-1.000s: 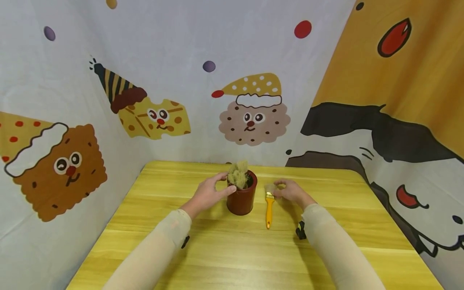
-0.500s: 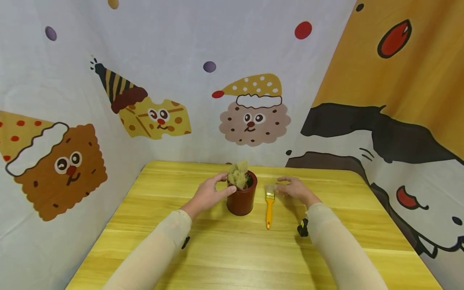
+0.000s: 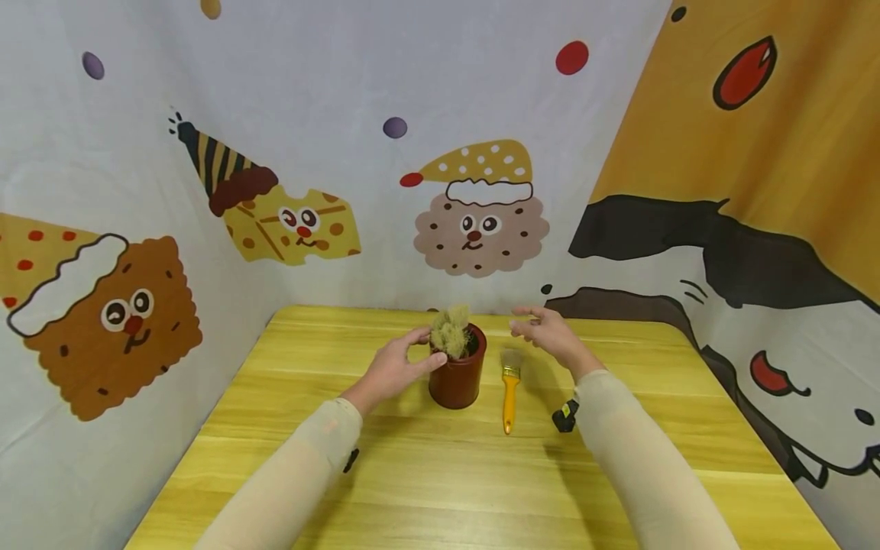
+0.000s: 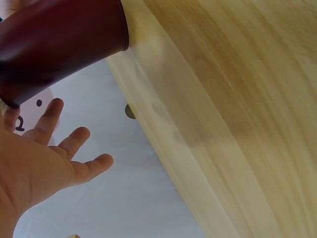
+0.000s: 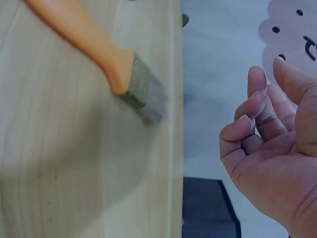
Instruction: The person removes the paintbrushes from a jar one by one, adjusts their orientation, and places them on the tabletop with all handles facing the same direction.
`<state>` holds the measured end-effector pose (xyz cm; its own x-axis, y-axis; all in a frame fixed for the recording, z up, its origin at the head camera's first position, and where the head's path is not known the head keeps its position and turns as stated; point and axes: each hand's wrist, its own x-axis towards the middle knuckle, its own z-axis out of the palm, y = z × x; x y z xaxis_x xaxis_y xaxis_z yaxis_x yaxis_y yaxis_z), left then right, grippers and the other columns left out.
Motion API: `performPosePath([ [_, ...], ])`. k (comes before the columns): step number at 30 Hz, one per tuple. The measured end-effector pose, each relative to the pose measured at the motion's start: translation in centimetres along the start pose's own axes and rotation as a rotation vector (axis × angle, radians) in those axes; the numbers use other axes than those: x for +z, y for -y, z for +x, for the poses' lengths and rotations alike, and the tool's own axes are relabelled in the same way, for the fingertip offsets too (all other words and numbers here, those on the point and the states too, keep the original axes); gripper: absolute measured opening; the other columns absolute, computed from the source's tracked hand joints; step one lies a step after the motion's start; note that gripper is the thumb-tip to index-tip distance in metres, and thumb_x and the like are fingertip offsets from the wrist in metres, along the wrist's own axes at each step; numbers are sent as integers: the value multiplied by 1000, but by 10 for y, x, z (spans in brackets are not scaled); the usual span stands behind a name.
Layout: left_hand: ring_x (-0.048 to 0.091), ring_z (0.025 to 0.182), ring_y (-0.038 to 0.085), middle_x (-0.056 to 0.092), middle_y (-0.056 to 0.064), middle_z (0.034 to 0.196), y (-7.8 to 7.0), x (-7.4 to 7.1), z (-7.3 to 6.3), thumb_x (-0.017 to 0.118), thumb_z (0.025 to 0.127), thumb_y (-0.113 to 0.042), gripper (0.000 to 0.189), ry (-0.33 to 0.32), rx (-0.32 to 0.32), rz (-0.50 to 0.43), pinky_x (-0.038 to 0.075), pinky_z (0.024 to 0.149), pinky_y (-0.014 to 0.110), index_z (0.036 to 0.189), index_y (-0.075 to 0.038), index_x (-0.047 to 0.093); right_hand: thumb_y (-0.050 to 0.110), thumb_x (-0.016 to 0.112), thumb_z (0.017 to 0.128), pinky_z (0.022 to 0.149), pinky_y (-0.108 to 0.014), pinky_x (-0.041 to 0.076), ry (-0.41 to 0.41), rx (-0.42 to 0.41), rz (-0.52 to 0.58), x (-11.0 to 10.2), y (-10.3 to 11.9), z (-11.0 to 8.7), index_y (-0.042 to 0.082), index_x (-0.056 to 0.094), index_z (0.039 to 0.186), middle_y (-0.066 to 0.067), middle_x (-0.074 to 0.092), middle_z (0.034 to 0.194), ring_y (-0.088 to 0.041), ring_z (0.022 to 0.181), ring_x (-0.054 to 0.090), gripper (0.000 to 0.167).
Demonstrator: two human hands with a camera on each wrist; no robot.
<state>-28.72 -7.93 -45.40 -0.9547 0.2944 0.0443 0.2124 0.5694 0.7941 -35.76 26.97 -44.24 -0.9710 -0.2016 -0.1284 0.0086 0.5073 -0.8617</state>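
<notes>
A reddish-brown, round pot (image 3: 456,382) stands upright on the table, with a clump of pale, dry fibre (image 3: 450,334) in its mouth. My left hand (image 3: 396,365) is at the pot's left side, thumb at the front of the rim and forefinger close behind the clump. In the left wrist view its other fingers (image 4: 79,171) spread apart below the pot (image 4: 64,42). Just right of the pot lies a flat paintbrush (image 3: 510,393) with an orange handle, bristles away from me. Above its bristles, my right hand (image 3: 552,336) hovers, fingers loosely bent, holding nothing.
The wooden table (image 3: 412,489) ends at a printed cloth wall (image 3: 330,153) just beyond the pot. A small black device (image 3: 565,416) is by the right cuff, and another dark piece (image 3: 351,461) by the left cuff.
My right hand has risen and moved away from me, leaving the brush bristles fully in sight. The left hand, pot and brush have stayed in place.
</notes>
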Motion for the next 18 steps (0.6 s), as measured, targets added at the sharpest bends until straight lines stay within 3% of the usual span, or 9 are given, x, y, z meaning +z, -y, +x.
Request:
performPosePath([
  [11, 50, 151, 38, 58, -1, 157, 0, 0, 0, 65, 95, -74, 79, 1, 7, 1, 43, 118, 66, 163, -39, 43, 51, 68, 104, 106, -50, 51, 5, -41, 7, 6, 21, 0, 29, 55, 157, -19, 71, 139, -36, 124, 61, 58],
  [18, 50, 150, 36, 58, 1, 157, 0, 1, 0, 65, 95, -74, 79, 0, 5, 1, 43, 118, 66, 163, -40, 43, 58, 70, 100, 111, -56, 50, 19, -99, 28, 13, 33, 0, 36, 56, 155, -11, 73, 138, -36, 129, 63, 61],
])
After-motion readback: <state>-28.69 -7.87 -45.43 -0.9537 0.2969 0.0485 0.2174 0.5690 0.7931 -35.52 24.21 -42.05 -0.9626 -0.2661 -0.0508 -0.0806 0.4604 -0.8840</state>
